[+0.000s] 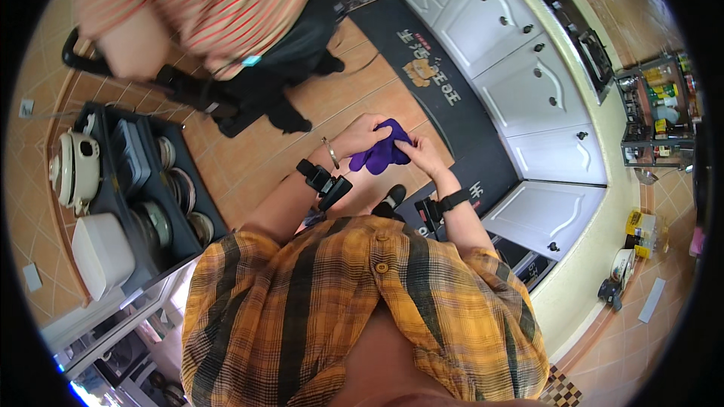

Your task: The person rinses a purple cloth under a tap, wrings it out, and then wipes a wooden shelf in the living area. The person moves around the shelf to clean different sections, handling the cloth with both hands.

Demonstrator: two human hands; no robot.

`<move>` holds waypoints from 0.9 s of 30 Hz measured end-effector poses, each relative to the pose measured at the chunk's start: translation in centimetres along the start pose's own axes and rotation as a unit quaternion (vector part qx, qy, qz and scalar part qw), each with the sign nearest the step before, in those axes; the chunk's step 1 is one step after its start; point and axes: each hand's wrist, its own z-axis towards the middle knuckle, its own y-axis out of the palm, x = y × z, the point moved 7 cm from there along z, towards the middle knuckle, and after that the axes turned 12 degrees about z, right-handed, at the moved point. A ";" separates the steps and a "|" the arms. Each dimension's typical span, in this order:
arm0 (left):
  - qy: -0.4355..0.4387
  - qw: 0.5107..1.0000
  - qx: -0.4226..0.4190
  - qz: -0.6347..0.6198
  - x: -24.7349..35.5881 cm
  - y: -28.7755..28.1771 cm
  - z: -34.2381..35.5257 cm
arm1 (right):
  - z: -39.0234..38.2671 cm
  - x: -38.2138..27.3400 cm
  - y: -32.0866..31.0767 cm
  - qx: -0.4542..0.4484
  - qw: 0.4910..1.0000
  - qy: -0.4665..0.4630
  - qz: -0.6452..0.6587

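A bunched purple cloth item with finger-like parts, apparently a glove (379, 152), is held in front of my body, over the tiled floor. My left hand (362, 133) grips its upper left part, thumb on the fabric. From the right, my right hand (420, 154) pinches its other side. Each wrist carries a black strapped device, and a metal bracelet circles my left wrist. My checked shirt fills the lower middle of the picture.
Another person (204, 7) in a striped top stands at upper left. A dark shelf unit (210, 188) with pots and plates is at left. White cabinets (541, 90) line the right, with a spice rack (658, 143) beyond. A dark mat (452, 68) covers part of the tiled floor (211, 151).
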 end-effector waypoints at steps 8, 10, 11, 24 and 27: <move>0.029 0.988 -0.152 0.013 6.2 14.3 15.5 | -5.0 2.4 -19.2 0.114 0.973 0.081 0.182; 0.116 0.952 -0.160 0.234 7.7 16.7 18.0 | -4.8 0.8 -20.9 0.074 0.954 0.031 0.287; 0.126 0.957 -0.135 0.222 8.2 17.4 19.0 | -4.7 0.5 -22.0 0.100 0.936 0.026 0.336; 0.126 0.978 -0.021 0.166 18.2 6.1 33.7 | 5.3 -10.3 -32.8 0.111 0.871 -0.085 0.472; 0.331 0.940 0.075 -0.024 27.4 -2.4 32.5 | 9.0 -14.0 -34.4 0.105 0.879 -0.074 0.460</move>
